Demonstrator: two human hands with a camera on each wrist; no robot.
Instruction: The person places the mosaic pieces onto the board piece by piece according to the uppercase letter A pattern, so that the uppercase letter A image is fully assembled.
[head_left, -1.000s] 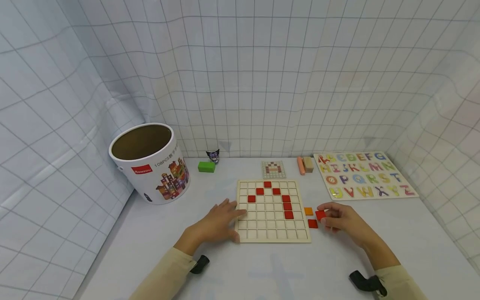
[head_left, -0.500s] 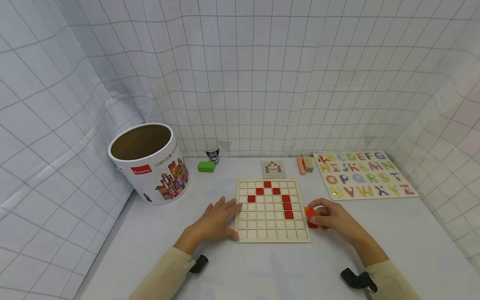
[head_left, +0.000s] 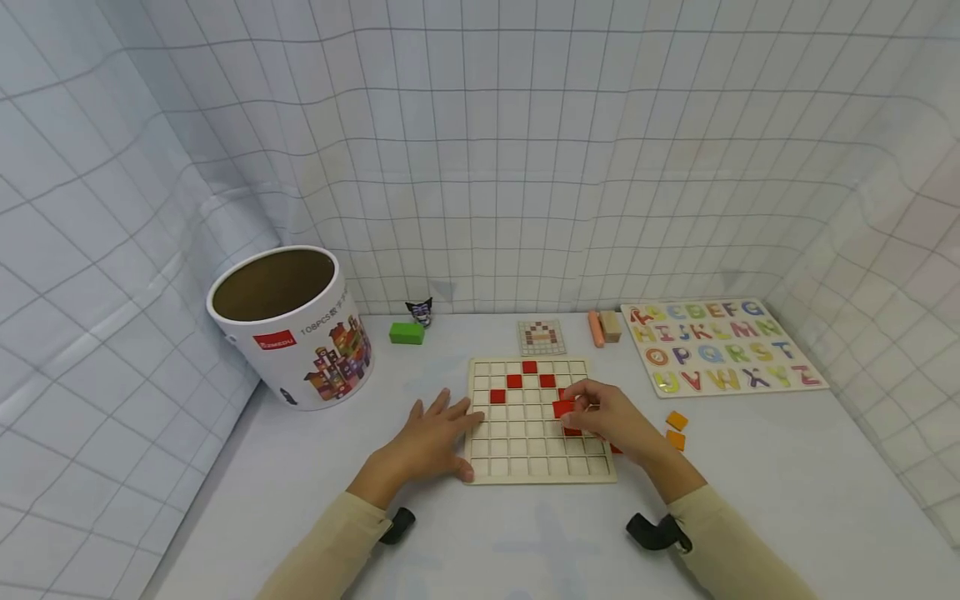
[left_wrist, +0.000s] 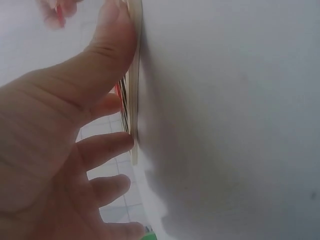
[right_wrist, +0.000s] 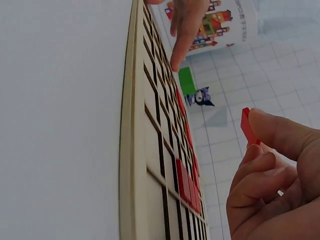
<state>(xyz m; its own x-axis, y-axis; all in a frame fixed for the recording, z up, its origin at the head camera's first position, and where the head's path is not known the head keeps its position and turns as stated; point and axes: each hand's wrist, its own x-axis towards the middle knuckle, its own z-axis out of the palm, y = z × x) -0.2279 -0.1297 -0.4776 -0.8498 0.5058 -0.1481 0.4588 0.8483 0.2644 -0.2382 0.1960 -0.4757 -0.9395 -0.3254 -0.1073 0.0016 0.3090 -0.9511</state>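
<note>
Right hand (head_left: 611, 423) pinches red tile (head_left: 562, 408) in its fingers (right_wrist: 280, 132), above right side of grid board (head_left: 525, 454); left hand (head_left: 431, 437) flat, fingers spread, on board's left edge; on table (head_left: 525, 542).

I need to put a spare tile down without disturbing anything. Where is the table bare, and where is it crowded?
Bare: between the tub and the grid board, ahead of the left hand, and the near table between both sleeves. Crowded: around the right hand, the orange tiles and the alphabet puzzle.
</note>
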